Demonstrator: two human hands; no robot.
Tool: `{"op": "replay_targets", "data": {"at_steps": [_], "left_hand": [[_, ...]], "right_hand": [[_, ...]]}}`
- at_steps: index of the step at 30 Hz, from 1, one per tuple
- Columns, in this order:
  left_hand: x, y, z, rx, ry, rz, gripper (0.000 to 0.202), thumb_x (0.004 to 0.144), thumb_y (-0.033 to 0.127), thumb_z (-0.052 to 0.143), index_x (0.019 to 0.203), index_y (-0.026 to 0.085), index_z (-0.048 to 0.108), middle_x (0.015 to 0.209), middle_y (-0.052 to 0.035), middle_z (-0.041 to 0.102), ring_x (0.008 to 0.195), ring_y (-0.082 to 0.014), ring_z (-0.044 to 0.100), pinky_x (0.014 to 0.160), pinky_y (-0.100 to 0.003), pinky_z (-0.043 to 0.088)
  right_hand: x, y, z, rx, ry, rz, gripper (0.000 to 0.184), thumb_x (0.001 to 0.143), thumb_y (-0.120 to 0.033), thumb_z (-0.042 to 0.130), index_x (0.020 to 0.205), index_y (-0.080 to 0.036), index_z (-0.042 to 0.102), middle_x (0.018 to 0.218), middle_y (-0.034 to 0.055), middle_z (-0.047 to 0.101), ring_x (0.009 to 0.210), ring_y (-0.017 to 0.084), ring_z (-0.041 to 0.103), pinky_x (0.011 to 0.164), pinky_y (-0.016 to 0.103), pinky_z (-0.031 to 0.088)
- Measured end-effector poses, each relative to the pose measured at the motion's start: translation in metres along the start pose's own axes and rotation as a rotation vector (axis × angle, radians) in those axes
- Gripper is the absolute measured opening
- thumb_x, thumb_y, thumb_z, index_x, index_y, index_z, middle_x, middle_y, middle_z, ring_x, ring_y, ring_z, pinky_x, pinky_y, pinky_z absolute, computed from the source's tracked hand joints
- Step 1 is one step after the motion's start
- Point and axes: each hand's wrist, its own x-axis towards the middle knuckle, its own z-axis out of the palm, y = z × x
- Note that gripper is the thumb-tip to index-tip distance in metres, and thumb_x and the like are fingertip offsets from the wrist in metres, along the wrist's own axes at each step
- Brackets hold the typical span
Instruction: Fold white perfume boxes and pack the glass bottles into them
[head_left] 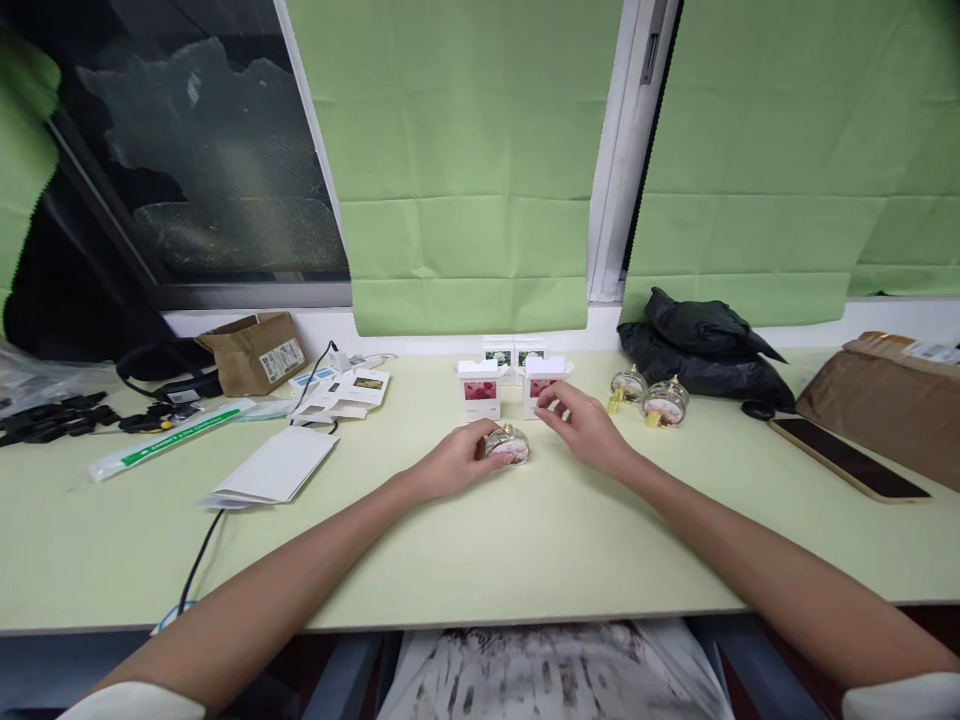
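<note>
My left hand [459, 460] is wrapped round the side of a small round glass bottle [510, 444] with a gold top and a pinkish front, standing on the table. Just right of it, my right hand [586, 428] is raised with thumb and fingers curled together, in front of the right-hand white box [534, 388] with a red picture. Whether the fingertips touch that box or pinch something small is hard to see. A matching white box [481, 392] stands open-topped behind the bottle. Two more glass bottles, one farther back [628, 384] and one nearer [666, 403], stand to the right with yellow pieces beside them.
Two white boxes with green pictures [498, 356] stand at the back. Black plastic bags [701, 350], a phone [847, 458] and a brown package [885, 405] lie right. Leftward are folded white cartons [274, 465], an open cardboard box [251, 355], a black cable [201, 560] and a green-white plastic sleeve [169, 442].
</note>
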Motion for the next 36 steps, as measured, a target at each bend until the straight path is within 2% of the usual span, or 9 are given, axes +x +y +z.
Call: {"op": "replay_targets", "data": {"at_steps": [2,5,8,11,15,20,25,32,36], "left_hand": [[0.0,0.001,0.002,-0.01,-0.006,0.004,0.046,0.095,0.064,0.064,0.11,0.02,0.068,0.085,-0.0002,0.061,0.073,-0.0167,0.052,0.065,-0.029,0.038],[0.0,0.002,0.005,-0.04,-0.011,0.012,0.046,0.095,0.062,0.065,0.112,0.02,0.069,0.084,0.0,0.062,0.072,-0.0164,0.05,0.064,-0.028,0.037],[0.0,0.005,0.008,-0.092,-0.022,0.015,0.047,0.094,0.061,0.067,0.114,0.019,0.07,0.087,-0.0009,0.064,0.073,-0.0164,0.051,0.064,-0.028,0.038],[0.001,0.009,0.011,-0.128,-0.029,0.01,0.048,0.092,0.062,0.069,0.112,0.018,0.071,0.087,-0.0015,0.065,0.074,-0.0166,0.052,0.064,-0.028,0.038],[0.001,0.011,0.015,-0.175,-0.024,0.008,0.046,0.092,0.06,0.07,0.11,0.018,0.073,0.09,-0.0024,0.067,0.074,-0.0166,0.053,0.066,-0.028,0.039],[0.001,0.009,0.017,-0.219,-0.011,0.029,0.041,0.097,0.055,0.066,0.115,0.018,0.074,0.101,-0.0057,0.071,0.085,-0.0192,0.059,0.074,-0.03,0.043],[-0.001,0.011,0.018,-0.248,-0.018,0.003,0.044,0.098,0.056,0.063,0.114,0.017,0.074,0.096,-0.0057,0.071,0.081,-0.0189,0.058,0.071,-0.03,0.044],[-0.001,0.011,0.018,-0.291,-0.023,-0.033,0.043,0.096,0.058,0.064,0.098,0.016,0.071,0.086,-0.0027,0.065,0.077,-0.0173,0.055,0.067,-0.028,0.041],[-0.001,0.009,0.019,-0.331,-0.036,-0.04,0.043,0.096,0.059,0.063,0.096,0.016,0.07,0.084,-0.0016,0.063,0.075,-0.0165,0.054,0.066,-0.028,0.04]], "right_hand": [[-0.001,-0.005,0.011,0.246,0.01,0.021,0.017,0.102,-0.04,0.06,0.107,-0.024,0.065,0.106,0.0031,0.07,0.088,0.018,0.064,0.077,0.031,0.05],[-0.001,-0.007,0.022,0.545,0.004,0.069,0.024,0.095,-0.046,0.073,0.103,-0.023,0.069,0.101,0.0031,0.07,0.094,0.02,0.065,0.087,0.034,0.052],[0.0,-0.006,0.027,0.81,-0.02,0.225,0.032,0.085,-0.048,0.084,0.098,-0.023,0.071,0.095,0.0017,0.07,0.088,0.018,0.066,0.088,0.036,0.053],[0.0,-0.003,0.027,0.963,-0.056,0.365,0.034,0.081,-0.049,0.088,0.095,-0.022,0.072,0.095,0.0009,0.072,0.081,0.014,0.063,0.086,0.034,0.053],[0.0,0.001,0.024,1.005,-0.094,0.382,0.035,0.08,-0.049,0.089,0.093,-0.021,0.072,0.093,0.0009,0.072,0.081,0.013,0.063,0.081,0.031,0.052],[0.0,0.005,0.025,1.024,-0.094,0.4,0.037,0.078,-0.049,0.09,0.093,-0.02,0.073,0.089,0.0006,0.071,0.08,0.013,0.063,0.078,0.029,0.052],[-0.001,0.009,0.026,1.038,-0.125,0.426,0.036,0.078,-0.047,0.09,0.096,-0.02,0.074,0.09,0.001,0.071,0.082,0.013,0.064,0.081,0.029,0.053],[-0.001,0.008,0.026,1.036,-0.121,0.444,0.04,0.074,-0.049,0.093,0.093,-0.019,0.074,0.089,0.0014,0.071,0.081,0.014,0.064,0.081,0.03,0.054],[-0.002,0.011,0.027,1.037,-0.125,0.444,0.038,0.074,-0.048,0.093,0.093,-0.02,0.075,0.088,0.0014,0.072,0.082,0.014,0.064,0.082,0.03,0.054]]}}
